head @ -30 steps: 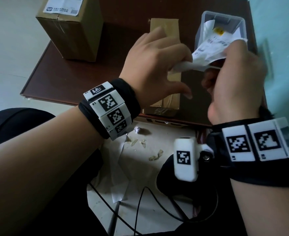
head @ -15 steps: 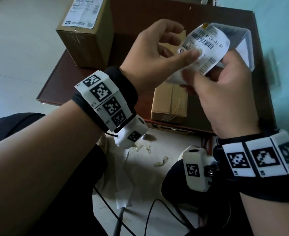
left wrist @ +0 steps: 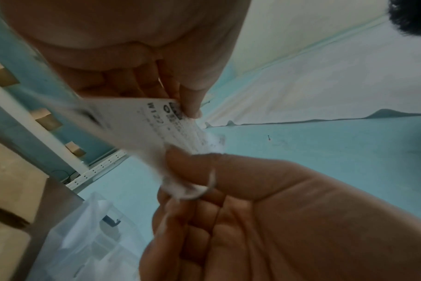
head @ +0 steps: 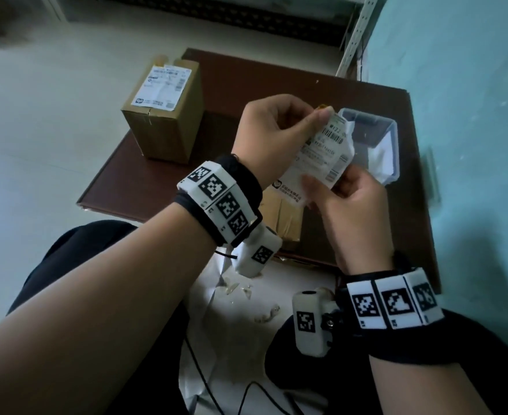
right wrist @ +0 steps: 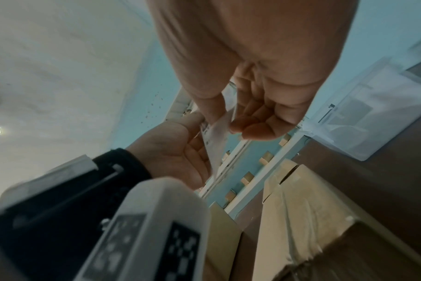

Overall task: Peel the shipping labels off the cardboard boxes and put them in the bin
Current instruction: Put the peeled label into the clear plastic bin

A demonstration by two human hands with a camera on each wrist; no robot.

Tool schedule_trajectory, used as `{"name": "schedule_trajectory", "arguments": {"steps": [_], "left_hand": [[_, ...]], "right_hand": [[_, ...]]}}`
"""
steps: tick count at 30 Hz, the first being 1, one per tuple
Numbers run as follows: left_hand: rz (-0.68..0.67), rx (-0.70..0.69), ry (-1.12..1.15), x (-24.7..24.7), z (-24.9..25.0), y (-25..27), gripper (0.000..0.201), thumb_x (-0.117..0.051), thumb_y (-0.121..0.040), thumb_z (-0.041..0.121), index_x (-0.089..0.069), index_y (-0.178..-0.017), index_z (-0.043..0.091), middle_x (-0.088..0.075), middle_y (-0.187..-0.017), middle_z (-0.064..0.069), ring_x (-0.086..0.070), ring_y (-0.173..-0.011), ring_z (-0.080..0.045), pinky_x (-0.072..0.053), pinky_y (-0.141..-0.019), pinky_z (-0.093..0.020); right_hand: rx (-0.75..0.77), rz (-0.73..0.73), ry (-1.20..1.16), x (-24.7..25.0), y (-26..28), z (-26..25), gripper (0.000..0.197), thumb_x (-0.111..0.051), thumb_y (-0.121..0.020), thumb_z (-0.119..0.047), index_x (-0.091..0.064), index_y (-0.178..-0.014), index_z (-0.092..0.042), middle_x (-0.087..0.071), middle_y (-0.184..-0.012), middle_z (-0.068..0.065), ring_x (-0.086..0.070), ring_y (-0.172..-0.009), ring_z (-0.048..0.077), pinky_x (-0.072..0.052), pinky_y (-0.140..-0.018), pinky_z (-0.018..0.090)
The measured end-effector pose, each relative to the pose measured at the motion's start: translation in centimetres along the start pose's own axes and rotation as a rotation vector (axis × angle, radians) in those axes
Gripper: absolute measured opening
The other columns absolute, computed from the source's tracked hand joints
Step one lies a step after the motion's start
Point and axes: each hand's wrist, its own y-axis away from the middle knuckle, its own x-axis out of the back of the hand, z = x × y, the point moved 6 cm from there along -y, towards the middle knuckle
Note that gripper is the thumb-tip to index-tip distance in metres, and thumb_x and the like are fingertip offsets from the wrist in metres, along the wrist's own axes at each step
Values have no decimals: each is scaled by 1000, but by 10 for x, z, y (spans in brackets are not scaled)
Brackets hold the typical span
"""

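Note:
A peeled white shipping label point(head: 318, 157) hangs in the air between both hands, just left of the clear plastic bin point(head: 392, 136). My left hand point(head: 321, 116) pinches its top edge between thumb and forefinger. My right hand point(head: 315, 187) pinches its lower edge, and the torn bottom curls over those fingers point(left wrist: 192, 188). The left wrist view shows the label point(left wrist: 151, 129) printed side up; in the right wrist view the label point(right wrist: 219, 136) is edge-on. White paper lies inside the bin. A tall cardboard box point(head: 163, 130) with its own label point(head: 161, 88) stands at the table's left.
A flat taped cardboard box point(head: 279, 217) lies on the brown table point(head: 291, 85) under my hands. A teal wall runs along the right, close behind the bin. Paper scraps point(head: 237, 289) and cables lie on the floor by my knees.
Both hands have drawn back from the bin and pulled the crumpled label out flatter between them. The left hand's pinch has moved to the top edge.

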Motion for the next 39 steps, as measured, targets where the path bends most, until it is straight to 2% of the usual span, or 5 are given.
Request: {"name": "schedule_trajectory", "arguments": {"steps": [6,18,27,35,39], "left_hand": [[18,0,-2,-25,3,-14,17,-79,-88,32,-73,-83,17,-77,-82,-2,-76,-76,-18,-64,-67,-44],[-45,-78,-302,-79,-2,-79,10,-77,-89,34,-74,-85,26,-72,-80,14,-69,-76,1,-59,-70,-17],[-249,6,-295,-109,-56,-93,26,-77,-90,19,-75,-116,21,-77,-95,3,-72,-84,-13,-61,-73,-27],[-307,122,-393,-118,-77,-105,36,-74,-92,26,-49,-68,20,-52,-69,5,-42,-49,-1,-36,-45,-12],[-339,161,-408,-120,-79,-105,25,-72,-93,31,-62,-83,11,-53,-74,-2,-39,-50,-5,-35,-45,-15]], "right_hand": [[-16,170,70,28,-9,10,5,-76,-98,-27,-73,-98,-31,-80,-97,-7,-77,-87,6,-65,-80,37],[22,374,173,91,-59,2,29,-79,-95,-18,-76,-123,-16,-80,-88,-5,-75,-73,6,-62,-71,28],[21,449,254,110,-109,44,19,-77,-91,-22,-75,-88,-40,-80,-86,-6,-78,-74,7,-67,-73,40],[0,473,264,121,-119,54,13,-77,-94,-18,-83,-105,-22,-77,-75,-10,-75,-64,2,-59,-59,19],[11,500,319,117,-121,48,20,-73,-88,-19,-79,-83,-37,-74,-62,-14,-73,-58,4,-63,-58,30]]}}
